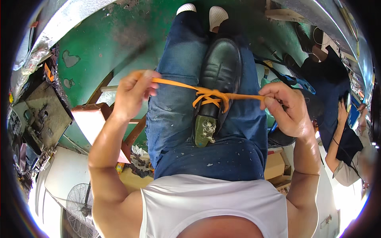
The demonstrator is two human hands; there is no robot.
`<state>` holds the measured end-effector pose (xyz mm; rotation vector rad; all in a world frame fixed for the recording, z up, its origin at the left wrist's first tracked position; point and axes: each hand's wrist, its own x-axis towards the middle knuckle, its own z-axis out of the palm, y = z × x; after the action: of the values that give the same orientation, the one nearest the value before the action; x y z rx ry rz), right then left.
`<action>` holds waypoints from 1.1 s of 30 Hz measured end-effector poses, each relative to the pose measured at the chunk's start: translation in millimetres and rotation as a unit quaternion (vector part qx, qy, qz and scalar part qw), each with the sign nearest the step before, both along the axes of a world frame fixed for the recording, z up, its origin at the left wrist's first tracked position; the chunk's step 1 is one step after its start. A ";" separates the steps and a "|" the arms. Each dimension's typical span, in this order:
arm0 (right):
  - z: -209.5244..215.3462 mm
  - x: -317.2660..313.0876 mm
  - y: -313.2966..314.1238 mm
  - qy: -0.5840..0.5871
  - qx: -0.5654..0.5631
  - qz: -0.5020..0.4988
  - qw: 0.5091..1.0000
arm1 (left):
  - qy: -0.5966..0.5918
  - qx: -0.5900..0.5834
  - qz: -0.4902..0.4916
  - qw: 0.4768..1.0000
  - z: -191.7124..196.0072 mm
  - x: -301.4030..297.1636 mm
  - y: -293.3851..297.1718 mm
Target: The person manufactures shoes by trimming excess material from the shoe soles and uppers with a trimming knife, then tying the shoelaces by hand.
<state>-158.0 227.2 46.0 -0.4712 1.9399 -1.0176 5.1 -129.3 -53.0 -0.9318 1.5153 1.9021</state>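
Note:
A black leather shoe (220, 65) rests on my thighs, its toe pointing away from me. A green shoe last (204, 129) shows in its heel opening, with a pale frayed patch on top. An orange lace (207, 95) crosses the shoe's opening in several strands and is knotted in the middle. My left hand (135, 92) pinches one end of the lace, out to the left. On the other side, my right hand (286, 107) pinches the opposite end. Both ends are stretched nearly straight between the hands and the knot.
At far right a person (337, 115) in dark clothing sits close by. A standing fan (81, 204) is at lower left. Beside my left forearm stands a stool (93, 115). A cluttered bench (39, 111) lines the left. Cardboard boxes (274, 166) sit by my right hip.

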 end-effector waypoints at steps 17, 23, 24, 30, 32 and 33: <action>-25.5 28.7 44.9 0.207 -0.008 0.106 0.973 | 0.094 -0.307 -0.385 0.865 49.0 -35.1 23.9; -52.8 14.1 -33.5 0.321 -0.041 -0.077 0.943 | 0.047 0.189 -0.244 0.950 59.1 -58.3 41.7; -52.7 16.4 -45.1 0.222 -0.136 -0.184 0.948 | 0.105 0.244 -0.148 0.953 39.4 -47.2 50.9; -21.6 46.7 -67.1 -0.201 -0.118 -0.125 0.964 | 0.258 0.150 -0.059 0.953 27.7 -46.8 92.3; -24.3 45.5 -64.3 -0.207 -0.095 -0.130 0.965 | 0.386 0.092 -0.090 0.914 25.7 -46.7 96.2; -24.8 45.0 -63.4 -0.214 -0.075 -0.134 0.965 | 0.387 0.093 -0.089 0.913 26.7 -47.7 95.8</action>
<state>-113.0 163.8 21.2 -0.0544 1.5676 -1.3240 -42.7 -33.4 -26.3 0.0934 1.6964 2.3522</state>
